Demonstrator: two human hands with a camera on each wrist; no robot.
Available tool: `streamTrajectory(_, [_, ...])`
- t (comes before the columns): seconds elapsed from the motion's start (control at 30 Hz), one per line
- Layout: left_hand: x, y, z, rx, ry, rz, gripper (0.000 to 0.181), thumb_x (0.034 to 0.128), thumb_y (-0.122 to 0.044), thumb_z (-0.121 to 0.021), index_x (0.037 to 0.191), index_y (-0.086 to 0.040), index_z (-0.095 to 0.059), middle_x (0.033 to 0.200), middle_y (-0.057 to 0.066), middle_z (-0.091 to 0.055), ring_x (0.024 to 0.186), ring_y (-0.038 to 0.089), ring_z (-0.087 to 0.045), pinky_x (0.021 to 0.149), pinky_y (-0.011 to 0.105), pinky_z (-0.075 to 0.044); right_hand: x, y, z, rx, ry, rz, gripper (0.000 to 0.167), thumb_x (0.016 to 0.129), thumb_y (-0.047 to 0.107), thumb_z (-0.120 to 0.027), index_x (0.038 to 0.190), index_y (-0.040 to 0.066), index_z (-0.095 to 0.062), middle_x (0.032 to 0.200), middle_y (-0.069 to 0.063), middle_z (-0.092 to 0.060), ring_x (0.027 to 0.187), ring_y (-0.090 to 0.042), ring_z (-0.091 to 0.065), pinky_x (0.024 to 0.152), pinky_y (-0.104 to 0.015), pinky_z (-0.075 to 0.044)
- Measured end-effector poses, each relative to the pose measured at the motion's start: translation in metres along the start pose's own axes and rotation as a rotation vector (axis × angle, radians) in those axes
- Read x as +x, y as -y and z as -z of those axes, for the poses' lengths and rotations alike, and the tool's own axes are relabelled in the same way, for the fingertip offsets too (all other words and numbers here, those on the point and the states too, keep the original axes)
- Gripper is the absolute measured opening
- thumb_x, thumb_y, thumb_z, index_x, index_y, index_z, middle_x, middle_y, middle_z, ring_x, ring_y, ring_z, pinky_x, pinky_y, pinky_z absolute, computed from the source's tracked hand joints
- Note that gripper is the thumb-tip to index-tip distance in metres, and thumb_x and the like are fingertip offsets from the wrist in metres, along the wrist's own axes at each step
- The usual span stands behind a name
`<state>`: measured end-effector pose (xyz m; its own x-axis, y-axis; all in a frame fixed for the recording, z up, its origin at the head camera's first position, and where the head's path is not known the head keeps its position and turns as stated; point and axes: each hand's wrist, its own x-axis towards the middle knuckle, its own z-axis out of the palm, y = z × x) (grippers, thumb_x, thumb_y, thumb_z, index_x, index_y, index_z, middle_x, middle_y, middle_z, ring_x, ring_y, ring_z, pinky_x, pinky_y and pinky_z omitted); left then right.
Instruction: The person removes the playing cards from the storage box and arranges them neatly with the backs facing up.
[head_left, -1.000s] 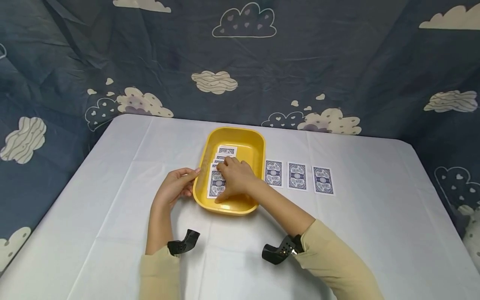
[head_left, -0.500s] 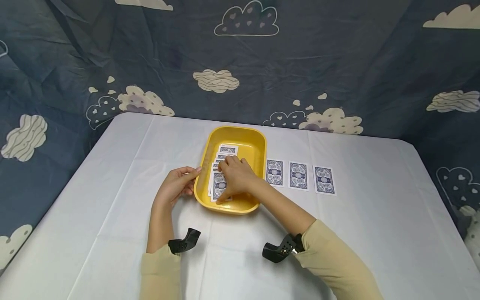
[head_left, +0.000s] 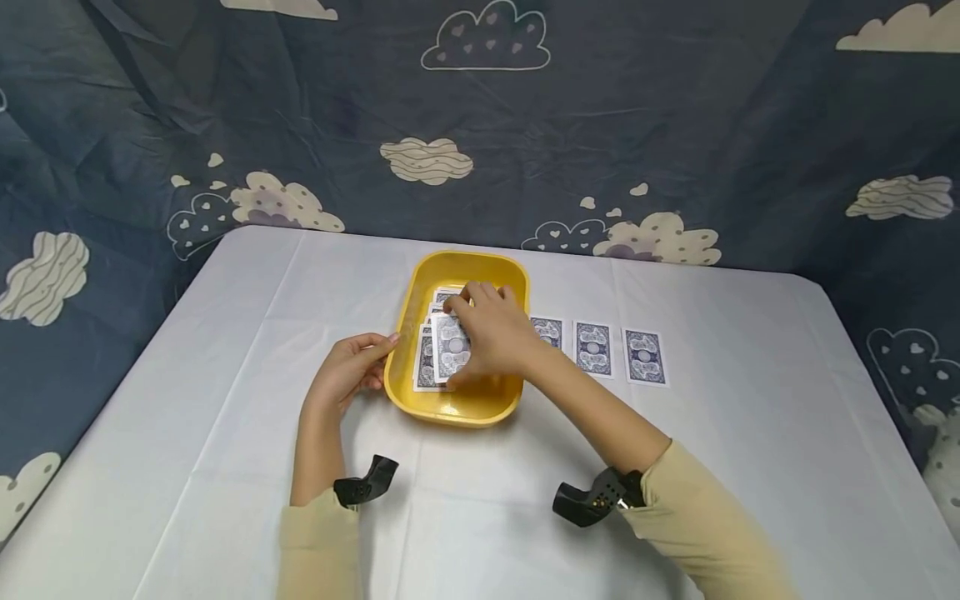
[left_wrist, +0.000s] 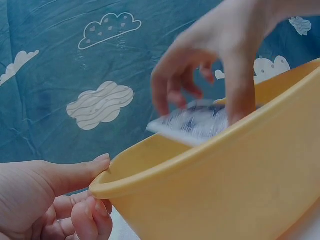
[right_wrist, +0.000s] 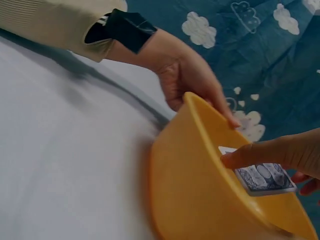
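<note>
Raised since the earlier frame: held card (head_left: 450, 348), one, back upward, over the floor of the yellow tray (head_left: 480, 410), grasped by thumb and fingers of the right hand (head_left: 497, 335). Tray cards (head_left: 423, 367): several, overlapping, exact count hidden. Row cards (head_left: 593, 350): three, on the white table (head_left: 757, 417), nearest partly covered. Left wrist view adds: held card tilted, near rim height. Left hand (head_left: 347, 371): thumb over rim, fingers curled beneath, gripping. Right hand: palm down, fingers arched.

I count two hands (head_left: 348, 368), two wrist cameras (head_left: 367, 481), one yellow tray (head_left: 480, 408), three cards beside it (head_left: 594, 350); overlapping cards inside (head_left: 425, 360) I can't number.
</note>
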<state>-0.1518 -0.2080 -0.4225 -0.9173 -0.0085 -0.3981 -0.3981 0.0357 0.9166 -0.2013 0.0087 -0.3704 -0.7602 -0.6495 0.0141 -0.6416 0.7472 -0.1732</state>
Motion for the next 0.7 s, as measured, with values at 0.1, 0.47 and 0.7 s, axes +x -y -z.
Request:
streamTrajectory(0.1, [-0.001, 0.000, 0.001, 0.003, -0.004, -0.007, 0.039, 0.0884, -0.030, -0.063, 0.102, 0.005, -0.055, 0.056, -0.003, -0.051, 0.042, 0.004, -0.045, 0.042, 0.017, -0.043, -0.008, -0.008, 0.013, -0.037, -0.010, -0.042, 0.094, 0.047, 0.061, -0.082, 0.122, 0.015, -0.050, 0.112, -0.006, -0.047, 0.102, -0.023, -0.044, 0.085, -0.041, -0.035])
streamTrajectory(0.47, [-0.003, -0.001, 0.000, 0.002, 0.001, 0.006, 0.039, 0.0891, -0.030, -0.062, 0.104, 0.006, -0.054, 0.057, -0.004, -0.052, 0.042, 0.004, -0.045, 0.042, 0.017, -0.042, -0.058, -0.064, 0.044, -0.017, -0.059, -0.255, 0.095, 0.046, 0.061, -0.082, 0.124, 0.017, -0.049, 0.116, -0.006, -0.047, 0.103, -0.025, -0.044, 0.089, -0.047, -0.040])
streamTrajectory(0.7, [-0.002, -0.001, 0.000, 0.020, -0.012, 0.000, 0.037, 0.0877, -0.032, -0.063, 0.100, 0.002, -0.055, 0.058, -0.004, -0.051, 0.043, 0.004, -0.045, 0.043, 0.017, -0.042, -0.108, -0.135, 0.045, -0.003, -0.001, -0.366, 0.101, 0.046, 0.062, -0.082, 0.127, 0.013, -0.048, 0.117, -0.015, -0.047, 0.098, -0.032, -0.047, 0.083, -0.052, -0.042])
